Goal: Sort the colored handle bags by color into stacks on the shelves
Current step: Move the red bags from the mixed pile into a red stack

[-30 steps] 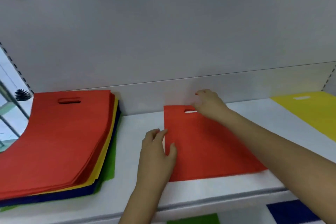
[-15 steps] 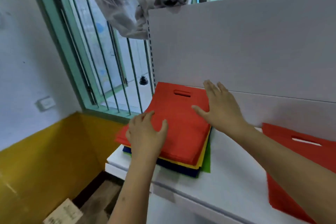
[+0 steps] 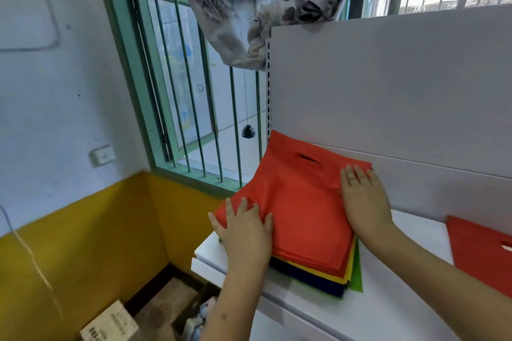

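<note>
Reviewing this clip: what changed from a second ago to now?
Both hands left the lone red bag on the shelf and moved left: left hand and right hand now lie flat on the mixed stack's top red bag. Stack unmoved.

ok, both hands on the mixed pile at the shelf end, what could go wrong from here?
1. The mixed pile overhangs the shelf at its left end; pulling the top red bag could drag it off.
2. Left hand and right hand lie flat, no grip: several red bags may slide together.
3. Yellow, blue and green edges already fan out.
</note>
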`<state>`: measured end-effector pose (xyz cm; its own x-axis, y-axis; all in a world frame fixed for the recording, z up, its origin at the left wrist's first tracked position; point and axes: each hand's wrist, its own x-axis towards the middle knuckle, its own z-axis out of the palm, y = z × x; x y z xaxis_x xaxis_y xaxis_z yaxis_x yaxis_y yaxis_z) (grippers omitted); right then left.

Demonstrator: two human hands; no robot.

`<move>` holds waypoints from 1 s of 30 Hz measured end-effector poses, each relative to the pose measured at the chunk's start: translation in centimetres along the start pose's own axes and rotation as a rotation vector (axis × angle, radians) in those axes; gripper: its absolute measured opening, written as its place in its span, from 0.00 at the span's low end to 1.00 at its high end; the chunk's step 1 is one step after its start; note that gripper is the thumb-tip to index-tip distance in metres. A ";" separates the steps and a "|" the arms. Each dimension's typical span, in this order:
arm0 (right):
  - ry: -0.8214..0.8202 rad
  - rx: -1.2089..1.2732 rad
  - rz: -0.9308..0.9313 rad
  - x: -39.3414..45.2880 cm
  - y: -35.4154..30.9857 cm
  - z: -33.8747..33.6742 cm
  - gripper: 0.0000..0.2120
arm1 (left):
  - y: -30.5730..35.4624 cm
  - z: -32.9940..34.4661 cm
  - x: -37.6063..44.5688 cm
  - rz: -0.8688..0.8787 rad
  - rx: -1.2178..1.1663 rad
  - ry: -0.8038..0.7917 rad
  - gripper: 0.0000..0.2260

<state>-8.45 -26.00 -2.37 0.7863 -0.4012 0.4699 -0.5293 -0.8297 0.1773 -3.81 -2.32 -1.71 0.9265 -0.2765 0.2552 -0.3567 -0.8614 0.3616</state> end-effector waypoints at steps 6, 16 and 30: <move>0.100 -0.065 -0.065 -0.4 0.6 -2.5 0.23 | 1.1 -0.7 0.1 0.035 -0.215 0.107 0.10; 0.159 0.333 0.199 -3.9 12.6 -9.1 0.18 | 10.4 -3.5 -2.5 0.184 -1.280 -0.230 0.14; -0.279 0.383 0.575 -18.2 29.9 -6.1 0.12 | 18.9 7.1 -12.9 0.677 -0.696 -0.680 0.15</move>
<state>-40.51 -41.16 -0.32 0.4975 -0.8541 0.1518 -0.7735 -0.5159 -0.3680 -21.67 -18.09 -4.57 0.3225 -0.9378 0.1289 -0.5924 -0.0938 0.8002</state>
